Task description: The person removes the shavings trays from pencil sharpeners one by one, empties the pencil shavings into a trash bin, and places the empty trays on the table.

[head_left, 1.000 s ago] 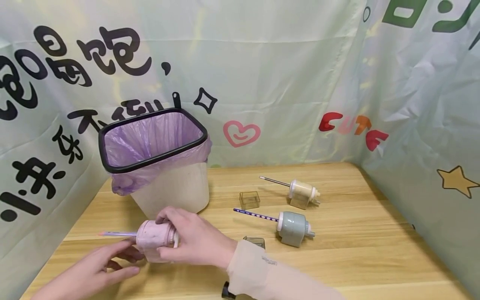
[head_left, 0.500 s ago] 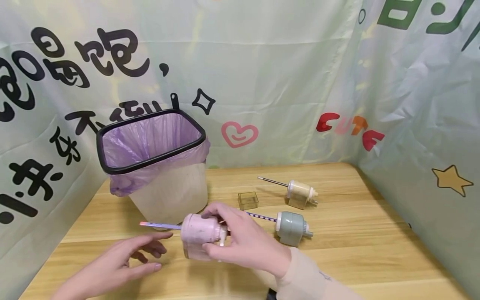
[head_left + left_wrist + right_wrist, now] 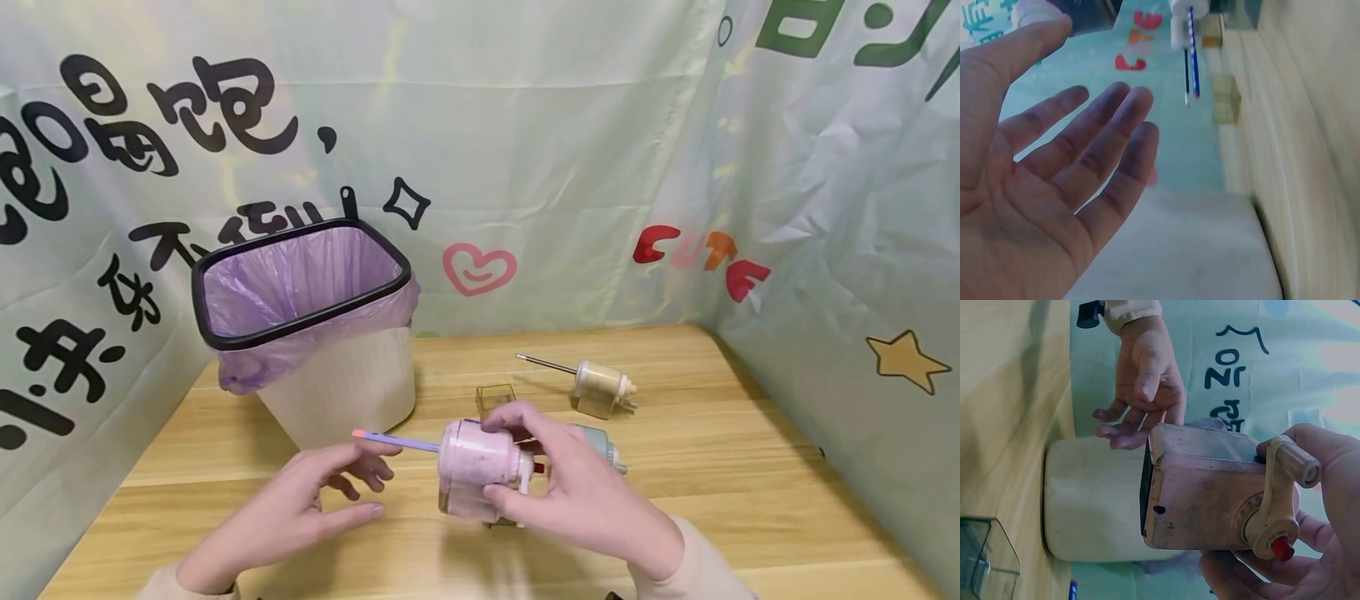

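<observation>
My right hand [image 3: 581, 492] grips a pink hand-crank pencil sharpener [image 3: 476, 458] and holds it above the table. A purple pencil [image 3: 405, 442] sticks out of its left side. The right wrist view shows its crank [image 3: 1279, 487] and red knob [image 3: 1282, 548]. My left hand [image 3: 300, 508] is left of the sharpener, fingers spread and slightly bent, holding nothing. Its index fingertip is close to the pencil's end; whether they touch I cannot tell. Behind my right hand, a grey-blue sharpener [image 3: 600, 440] is mostly hidden.
A white bin [image 3: 352, 392] lined with a purple bag [image 3: 300, 275] stands back left. A cream sharpener [image 3: 600, 387] with a dark pencil lies back right. One small clear box [image 3: 495, 398] is behind the pink sharpener; another clear box [image 3: 988, 562] shows in the right wrist view.
My right hand has carried the pink sharpener with its pencil to the right, in front of the grey-blue sharpener. The left hand has come away from the sharpener's body and followed rightward.
</observation>
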Tool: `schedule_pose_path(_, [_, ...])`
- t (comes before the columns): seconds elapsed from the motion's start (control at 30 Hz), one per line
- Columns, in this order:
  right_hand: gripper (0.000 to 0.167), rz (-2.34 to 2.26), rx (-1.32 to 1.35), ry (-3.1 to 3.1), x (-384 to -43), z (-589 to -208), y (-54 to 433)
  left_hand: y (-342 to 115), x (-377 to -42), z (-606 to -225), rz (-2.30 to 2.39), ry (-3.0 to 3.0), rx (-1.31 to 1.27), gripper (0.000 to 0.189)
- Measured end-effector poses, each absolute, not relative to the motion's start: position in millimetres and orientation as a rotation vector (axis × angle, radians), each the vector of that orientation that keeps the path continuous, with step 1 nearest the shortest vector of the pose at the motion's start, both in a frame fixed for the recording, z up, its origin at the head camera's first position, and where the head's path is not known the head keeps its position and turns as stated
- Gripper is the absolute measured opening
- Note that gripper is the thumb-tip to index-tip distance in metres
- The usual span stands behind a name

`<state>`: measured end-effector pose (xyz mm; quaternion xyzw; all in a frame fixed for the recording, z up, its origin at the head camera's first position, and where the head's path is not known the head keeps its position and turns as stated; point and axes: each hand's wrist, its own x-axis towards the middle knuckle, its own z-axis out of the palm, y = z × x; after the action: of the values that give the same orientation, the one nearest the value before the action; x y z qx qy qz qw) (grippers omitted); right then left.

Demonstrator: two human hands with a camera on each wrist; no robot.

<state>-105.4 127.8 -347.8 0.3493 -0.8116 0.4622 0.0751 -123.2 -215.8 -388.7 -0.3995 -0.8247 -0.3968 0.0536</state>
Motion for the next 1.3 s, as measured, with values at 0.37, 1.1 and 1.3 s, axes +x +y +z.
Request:
schedule_pose_path(0.37, [0.051,1.314,0.988,-2.386,-102,-338,162,-166,-127,-381,-1.327,-2.457,-1.21,0.051])
schedule_pose_path(1.1, [0.05,1.322,0.994,-2.37,-105,-336,180,-113,-120,-379,-1.643,-2.354,-1.087,0.052])
schedule_pose_path(1.3, [0.054,1.293,1.012,-2.385,-107,-337,176,-109,-118,-381,-1.723,-2.347,-1.045,0.051])
